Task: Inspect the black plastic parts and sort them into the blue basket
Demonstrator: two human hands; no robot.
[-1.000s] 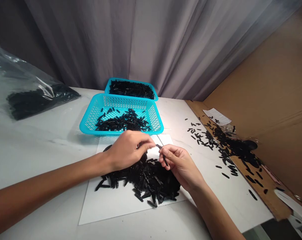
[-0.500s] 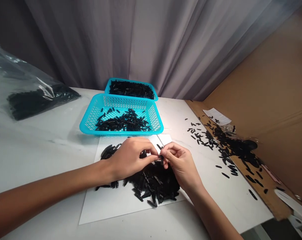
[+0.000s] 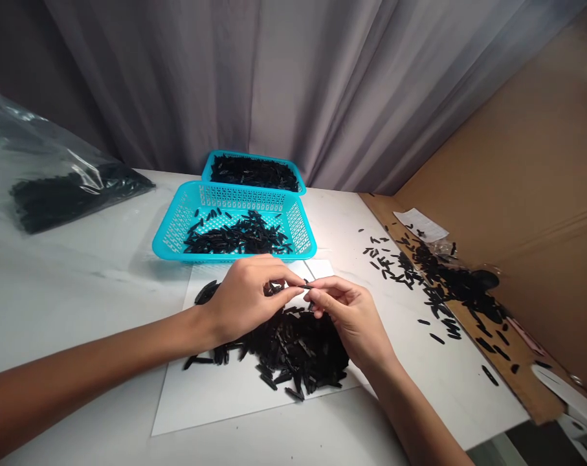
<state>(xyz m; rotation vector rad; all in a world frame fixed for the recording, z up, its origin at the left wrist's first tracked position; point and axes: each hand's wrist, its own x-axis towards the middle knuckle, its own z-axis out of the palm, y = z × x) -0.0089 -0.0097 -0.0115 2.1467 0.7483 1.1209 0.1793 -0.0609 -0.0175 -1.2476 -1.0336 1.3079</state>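
Observation:
Over a pile of small, narrow black clip-like pieces [image 3: 298, 356], my two hands meet fingertip to fingertip. My left hand [image 3: 252, 298] is closed in a pinch on one slim black piece [image 3: 305, 287], which lies level between thumb and forefinger and reaches the right fingertips. Closed beside it, my right hand [image 3: 346, 310] grips another short black piece [image 3: 311, 304] that pokes out below its thumb. The pile rests on a white sheet [image 3: 177, 408]. Both hands cover part of it, and the exact kind of piece is too small to make out.
A turquoise basket [image 3: 162, 249] with loose black pieces stands just beyond my hands, and a fuller basket [image 3: 206, 169] sits behind it. At left lies a clear plastic bag [image 3: 79, 188] of black pieces. More pieces [image 3: 439, 291] are scattered at right, near a cardboard panel [image 3: 516, 162].
My left fingertips have risen slightly, and the black piece between the hands now lies level. The right hand stays nearly in place, its fingers shifted a little.

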